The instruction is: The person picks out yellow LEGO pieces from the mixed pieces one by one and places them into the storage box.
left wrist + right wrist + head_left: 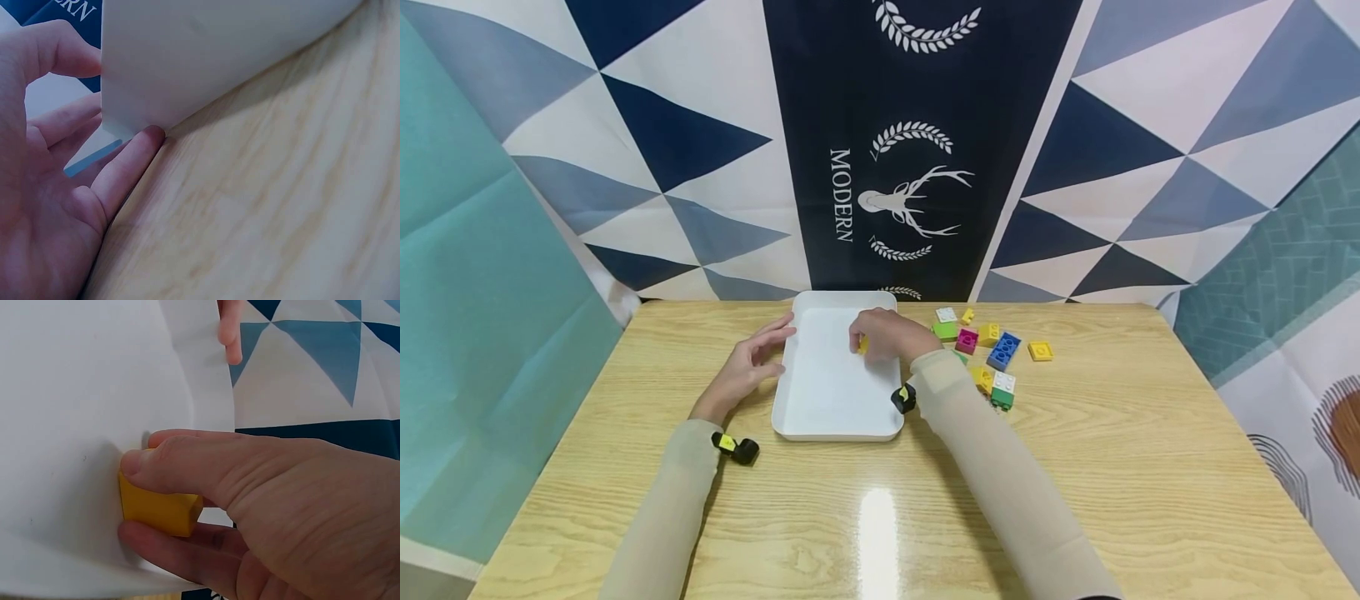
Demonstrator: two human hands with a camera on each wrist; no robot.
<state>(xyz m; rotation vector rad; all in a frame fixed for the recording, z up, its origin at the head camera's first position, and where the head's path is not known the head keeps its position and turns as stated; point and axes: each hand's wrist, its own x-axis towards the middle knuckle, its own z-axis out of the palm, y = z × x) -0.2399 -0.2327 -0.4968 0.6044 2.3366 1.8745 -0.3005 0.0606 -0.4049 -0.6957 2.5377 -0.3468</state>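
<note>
A white tray [835, 404] lies on the wooden table. Inside it, toward the far right, my right hand [887, 335] pinches a yellow toy brick [159, 506] between thumb and fingers. The right wrist view has the brick close over the tray's white floor, its far side covered by the fingers. On the tray's left, my left hand [747, 367] touches the outer wall with spread fingers. One fingertip [153, 134] sits low at the wall's bottom edge in the left wrist view, and the thumb is also at the side.
Right of the tray lie several loose toy bricks, among them a blue brick [1003, 351], a magenta brick [967, 341], a lime green brick [945, 332] and a flat yellow piece [1041, 351]. Some are partly hidden by the right sleeve. A patterned cloth [917, 100] hangs behind the table.
</note>
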